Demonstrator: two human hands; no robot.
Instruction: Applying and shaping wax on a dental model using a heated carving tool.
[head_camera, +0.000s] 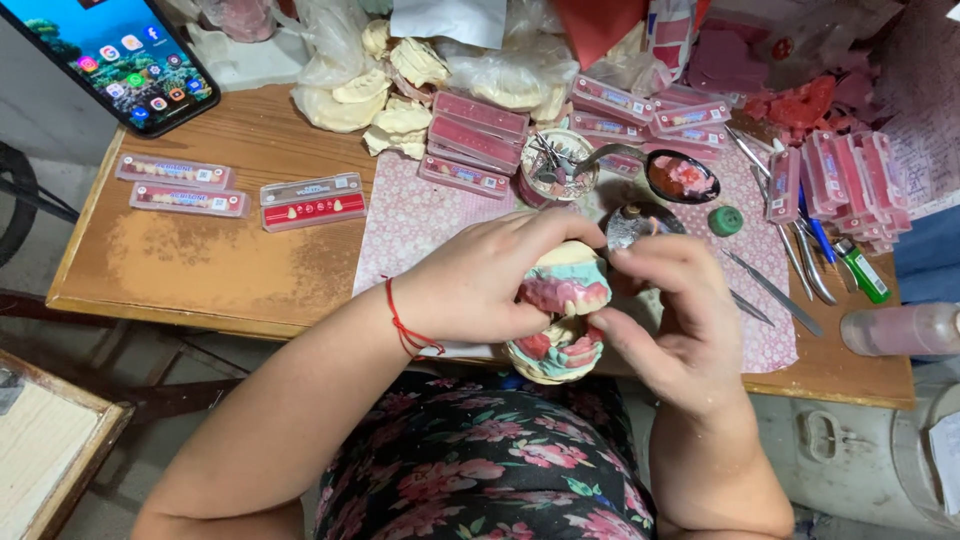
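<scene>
**Both hands close on a dental model above the table edge**

The dental model (562, 310) sits between the two hands, held over the near edge of the table (200, 260), just in front of the person's flowered dress. It is a two-part cast: an upper half of cream plaster with pink wax gums and a teal band, and a lower half of the same make under it. The halves are stacked, so the long axis runs roughly up and down in the view, tilted a little toward the person; the pink gum faces point to the right, toward the right hand.

The left hand (480, 280) wraps the model from the left, fingers curled over the top of the upper half and thumb pressed against its side. A red string circles that wrist. The right hand (670, 310) comes in from the right, its thumb and forefinger pinched at the gum line of the upper half, the other fingers loosely bent.

Behind the hands lie a cup of tools (556, 165), a spoon (680, 175) of pink wax and stacked tooth cards (475, 140). A phone (120, 60) leans at the far left corner.
</scene>
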